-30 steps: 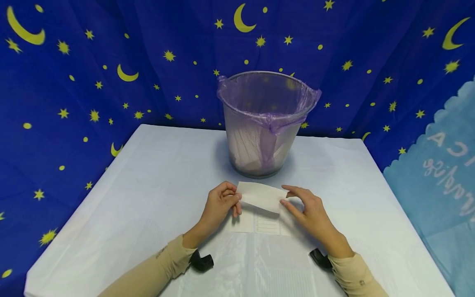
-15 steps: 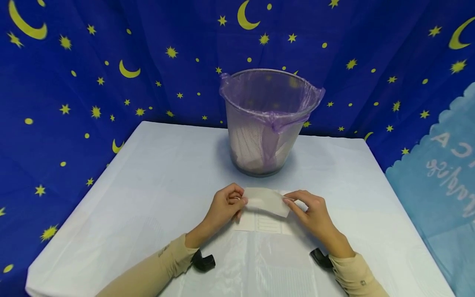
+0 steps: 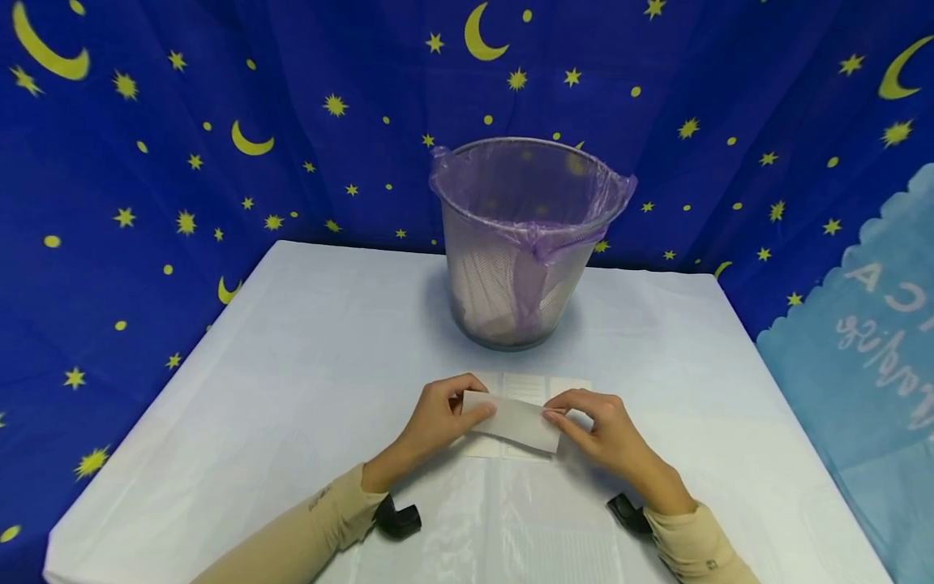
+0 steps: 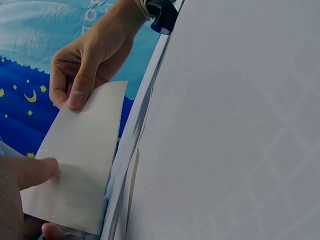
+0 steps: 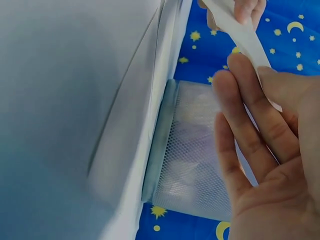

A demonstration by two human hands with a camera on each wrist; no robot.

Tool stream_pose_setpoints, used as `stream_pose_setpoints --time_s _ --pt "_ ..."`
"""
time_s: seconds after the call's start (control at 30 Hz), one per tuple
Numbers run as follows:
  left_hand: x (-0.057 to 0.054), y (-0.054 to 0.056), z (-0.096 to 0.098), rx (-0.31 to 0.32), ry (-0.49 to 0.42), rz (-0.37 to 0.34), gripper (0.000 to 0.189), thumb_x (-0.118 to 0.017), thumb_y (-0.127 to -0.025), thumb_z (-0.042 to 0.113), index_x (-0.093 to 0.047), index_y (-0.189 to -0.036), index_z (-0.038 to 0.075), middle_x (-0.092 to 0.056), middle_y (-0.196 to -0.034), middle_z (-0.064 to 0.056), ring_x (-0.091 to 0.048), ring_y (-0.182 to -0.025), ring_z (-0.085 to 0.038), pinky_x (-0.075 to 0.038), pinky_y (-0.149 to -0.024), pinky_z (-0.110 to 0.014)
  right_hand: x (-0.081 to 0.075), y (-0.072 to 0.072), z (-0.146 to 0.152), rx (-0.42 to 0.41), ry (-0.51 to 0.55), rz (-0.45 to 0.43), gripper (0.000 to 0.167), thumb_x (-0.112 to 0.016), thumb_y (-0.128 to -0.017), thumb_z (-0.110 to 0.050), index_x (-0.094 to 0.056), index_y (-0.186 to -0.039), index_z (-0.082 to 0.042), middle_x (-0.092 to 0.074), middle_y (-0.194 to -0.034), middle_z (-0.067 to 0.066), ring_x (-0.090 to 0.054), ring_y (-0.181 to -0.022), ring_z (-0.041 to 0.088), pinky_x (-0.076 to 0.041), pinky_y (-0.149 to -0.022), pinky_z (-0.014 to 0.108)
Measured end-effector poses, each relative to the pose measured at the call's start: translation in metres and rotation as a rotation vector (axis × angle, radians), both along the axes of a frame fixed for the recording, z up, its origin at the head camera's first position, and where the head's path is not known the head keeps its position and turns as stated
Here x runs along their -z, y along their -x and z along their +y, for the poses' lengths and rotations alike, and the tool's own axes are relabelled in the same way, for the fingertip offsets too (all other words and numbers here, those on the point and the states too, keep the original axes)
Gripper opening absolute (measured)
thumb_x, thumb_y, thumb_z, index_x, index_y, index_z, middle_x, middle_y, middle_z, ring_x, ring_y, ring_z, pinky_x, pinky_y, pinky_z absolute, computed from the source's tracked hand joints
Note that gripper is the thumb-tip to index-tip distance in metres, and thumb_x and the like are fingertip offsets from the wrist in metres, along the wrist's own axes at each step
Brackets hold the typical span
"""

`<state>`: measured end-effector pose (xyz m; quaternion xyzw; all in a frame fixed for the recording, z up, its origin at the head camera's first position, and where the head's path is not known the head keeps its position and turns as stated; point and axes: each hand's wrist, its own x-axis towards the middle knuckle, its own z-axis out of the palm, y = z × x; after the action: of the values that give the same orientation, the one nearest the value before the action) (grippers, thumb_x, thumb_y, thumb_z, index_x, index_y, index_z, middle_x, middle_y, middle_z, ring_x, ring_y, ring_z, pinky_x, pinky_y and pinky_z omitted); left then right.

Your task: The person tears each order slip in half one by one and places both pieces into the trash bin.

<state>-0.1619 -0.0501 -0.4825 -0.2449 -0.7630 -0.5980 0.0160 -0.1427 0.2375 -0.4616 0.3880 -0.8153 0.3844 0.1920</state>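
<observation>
A small off-white sheet of paper (image 3: 514, 420) is held between both hands above the table, tilted toward me. My left hand (image 3: 441, 418) pinches its left end, the thumb lying on top in the left wrist view, where the paper (image 4: 82, 145) looks blank. The right end is pinched between thumb and fingertips of my right hand (image 3: 609, 430); in the right wrist view its other fingers (image 5: 252, 135) stretch out loosely. Beneath the held paper lies a flat sheet with printed lines (image 3: 524, 387), partly hidden by the paper and hands.
Behind the hands a mesh wastebasket (image 3: 503, 292) stands on the white table (image 3: 328, 341), lined with a purple plastic bag (image 3: 538, 239). Something pale shows at its bottom. A blue curtain with moons and stars (image 3: 292, 65) hangs behind the table.
Both hands have brought the paper lower and nearer to me, uncovering the far part of the printed sheet. The right hand now pinches its end, having only loosely touched it a second ago.
</observation>
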Motion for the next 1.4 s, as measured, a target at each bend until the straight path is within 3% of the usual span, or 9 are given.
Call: stream_pose_setpoints --time_s 0.13,0.27,0.53,0.67,0.87,1.0,1.13,1.23,1.4 --pt "-0.003 0.000 0.000 0.043 0.006 0.006 0.008 -0.081 -0.094 0.018 -0.079 -0.097 0.010 -0.076 -0.094 -0.002 -0.057 -0.071 -0.007 -0.036 -0.051 -0.020 0.002 -0.001 -0.001 -0.043 -0.022 -0.014 0.024 -0.082 -0.087 0.004 -0.078 -0.102 -0.015 -0.080 -0.095 -0.003 -0.075 -0.085 0.012 -0.056 -0.082 0.019" --pt "-0.004 0.000 0.001 0.089 0.004 0.011 0.004 -0.079 -0.096 0.015 -0.078 -0.098 0.013 -0.077 -0.098 -0.003 -0.067 -0.095 -0.014 -0.039 -0.052 -0.021 0.002 -0.003 -0.002 -0.036 -0.046 -0.036 0.023 -0.081 -0.088 0.001 -0.078 -0.102 -0.018 -0.079 -0.095 -0.006 -0.073 -0.085 0.009 -0.056 -0.081 0.021" --pt "-0.004 -0.002 0.005 0.077 -0.009 -0.015 0.006 -0.079 -0.096 0.018 -0.078 -0.098 0.012 -0.077 -0.099 -0.002 -0.069 -0.103 -0.015 -0.039 -0.052 -0.020 -0.004 -0.007 -0.012 0.073 -0.067 0.003 0.025 -0.085 -0.085 -0.004 -0.077 -0.105 -0.017 -0.077 -0.099 -0.008 -0.074 -0.091 0.011 -0.058 -0.082 0.025" --pt "-0.004 -0.004 0.008 0.083 -0.027 -0.011 0.009 -0.079 -0.097 0.017 -0.078 -0.098 0.008 -0.077 -0.098 -0.003 -0.071 -0.105 -0.016 -0.038 -0.052 -0.021 -0.006 -0.009 -0.018 0.069 -0.048 0.020 0.023 -0.084 -0.087 -0.003 -0.077 -0.104 -0.017 -0.076 -0.098 -0.009 -0.075 -0.091 0.012 -0.056 -0.086 0.022" --pt "-0.001 -0.006 0.012 0.126 -0.021 -0.012 0.008 -0.077 -0.098 0.021 -0.077 -0.100 0.013 -0.077 -0.101 0.002 -0.072 -0.108 -0.013 -0.041 -0.052 -0.020 -0.008 -0.012 -0.022 0.038 -0.029 0.012 0.005 -0.078 -0.097 -0.015 -0.078 -0.101 -0.016 -0.076 -0.096 -0.008 -0.074 -0.089 0.012 -0.056 -0.084 0.019" --pt "0.000 -0.007 0.012 0.138 -0.008 -0.005 0.008 -0.077 -0.099 0.022 -0.077 -0.100 0.015 -0.077 -0.101 0.003 -0.072 -0.108 -0.013 -0.041 -0.051 -0.021 -0.007 -0.013 -0.023 0.030 -0.025 0.001 0.008 -0.080 -0.095 -0.011 -0.078 -0.101 -0.015 -0.076 -0.096 -0.007 -0.074 -0.088 0.011 -0.056 -0.083 0.019" --pt "0.002 -0.008 0.013 0.166 -0.016 0.027 0.006 -0.076 -0.099 0.019 -0.077 -0.100 0.014 -0.077 -0.099 0.001 -0.072 -0.105 -0.014 -0.056 -0.071 -0.028 -0.003 -0.014 -0.024 0.018 -0.026 0.001 0.007 -0.079 -0.095 -0.012 -0.078 -0.101 -0.016 -0.076 -0.096 -0.007 -0.073 -0.088 0.011 -0.056 -0.083 0.018" --pt "0.003 -0.009 0.013 0.191 -0.022 0.046 0.004 -0.075 -0.099 0.016 -0.077 -0.101 0.013 -0.077 -0.098 0.000 -0.072 -0.103 -0.013 -0.058 -0.092 -0.035 -0.001 -0.014 -0.023 -0.001 -0.033 0.005 0.004 -0.075 -0.100 -0.019 -0.077 -0.101 -0.016 -0.075 -0.096 -0.007 -0.073 -0.087 0.010 -0.056 -0.082 0.019" --pt "0.002 -0.009 0.015 0.192 -0.025 0.051 0.003 -0.075 -0.099 0.015 -0.077 -0.101 0.017 -0.077 -0.098 0.001 -0.072 -0.100 -0.013 -0.059 -0.090 -0.034 -0.003 -0.012 -0.021 -0.010 -0.033 0.009 0.003 -0.074 -0.100 -0.019 -0.077 -0.101 -0.017 -0.075 -0.095 -0.008 -0.072 -0.086 0.008 -0.056 -0.080 0.020"
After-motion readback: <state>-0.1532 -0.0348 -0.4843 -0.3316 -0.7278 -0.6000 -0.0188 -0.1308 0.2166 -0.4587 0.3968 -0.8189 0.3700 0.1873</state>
